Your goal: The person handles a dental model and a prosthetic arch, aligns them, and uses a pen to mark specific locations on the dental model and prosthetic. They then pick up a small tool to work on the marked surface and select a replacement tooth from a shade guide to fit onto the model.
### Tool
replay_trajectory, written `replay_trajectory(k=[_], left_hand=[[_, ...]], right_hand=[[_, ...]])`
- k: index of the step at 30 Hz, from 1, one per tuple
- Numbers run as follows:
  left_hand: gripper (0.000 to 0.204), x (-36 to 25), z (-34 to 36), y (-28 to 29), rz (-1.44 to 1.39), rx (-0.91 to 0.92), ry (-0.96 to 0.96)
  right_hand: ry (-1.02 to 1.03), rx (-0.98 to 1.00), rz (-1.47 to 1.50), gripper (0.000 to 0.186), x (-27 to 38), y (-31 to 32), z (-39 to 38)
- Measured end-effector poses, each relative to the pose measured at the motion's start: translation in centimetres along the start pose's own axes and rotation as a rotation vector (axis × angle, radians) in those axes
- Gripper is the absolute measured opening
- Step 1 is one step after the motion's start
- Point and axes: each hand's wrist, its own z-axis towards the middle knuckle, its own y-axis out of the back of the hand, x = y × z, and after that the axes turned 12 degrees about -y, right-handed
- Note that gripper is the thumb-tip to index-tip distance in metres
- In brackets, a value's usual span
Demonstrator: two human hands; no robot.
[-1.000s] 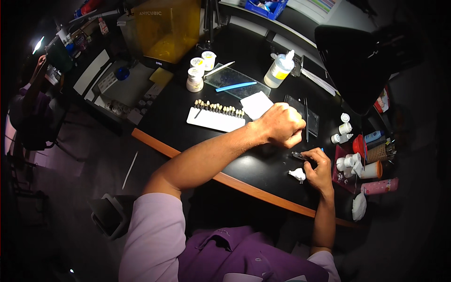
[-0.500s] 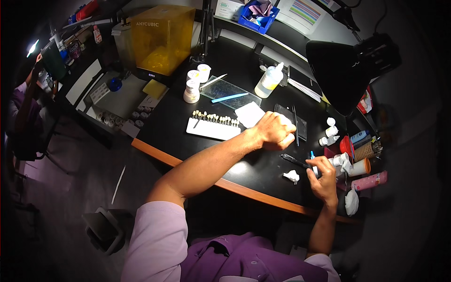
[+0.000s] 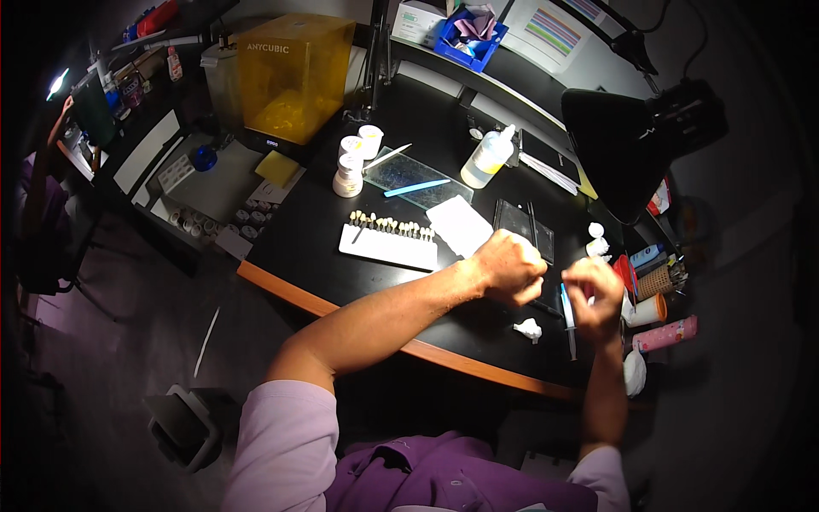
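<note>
My left hand [image 3: 509,266] is closed in a fist over the middle of the black desk, knuckles up; whatever it may hold is hidden. Just to its right my right hand [image 3: 595,296] curls with thumb and fingers together, slightly blurred. I cannot make out anything in that pinch. Beside the right hand lies a slim blue-and-clear syringe [image 3: 571,328]. A crumpled white tissue [image 3: 528,329] rests below the left fist. Beyond the left hand are a white paper sheet [image 3: 460,224] and a dark flat case [image 3: 512,224] with a thin black stick on it.
A tooth shade guide [image 3: 388,247] stands left of my hands. Behind it are a glass slab [image 3: 401,175] with a blue-handled tool [image 3: 416,188], white jars [image 3: 348,177] and a clear bottle [image 3: 488,158]. A black lamp [image 3: 610,162] overhangs the right; cups and a pink tube [image 3: 665,334] line that edge.
My left fist has moved down and slightly right. The right hand has lifted upward, away from the dark pen-like thing and the syringe, so the two hands are closer together.
</note>
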Motion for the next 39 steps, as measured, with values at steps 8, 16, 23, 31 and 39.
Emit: replay_trajectory(k=[8,16,23,31,39], left_hand=[[0.025,-1.1,1.2,-0.2,0.041,0.034,-0.175],[0.019,-2.2,1.1,0.1,0.042,0.052,-0.163],[0.019,-2.3,1.2,-0.6,0.035,0.006,-0.164],[0.019,-2.0,1.1,0.4,0.003,0.191,-0.112],[0.025,-2.5,1.4,-0.1,-0.089,0.132,-0.113]], right_hand=[[-0.009,-0.058,-0.04,0.009,-8.3,-5.3,22.7],[0.203,-0.275,-0.273,0.025,-4.8,-10.0,37.4],[0.005,-0.348,-0.549,0.032,-6.2,-11.7,41.2],[0.478,-0.648,-0.725,0.021,-2.7,-13.3,38.3],[0.685,-0.315,-0.347,0.021,-1.9,-12.9,33.7]])
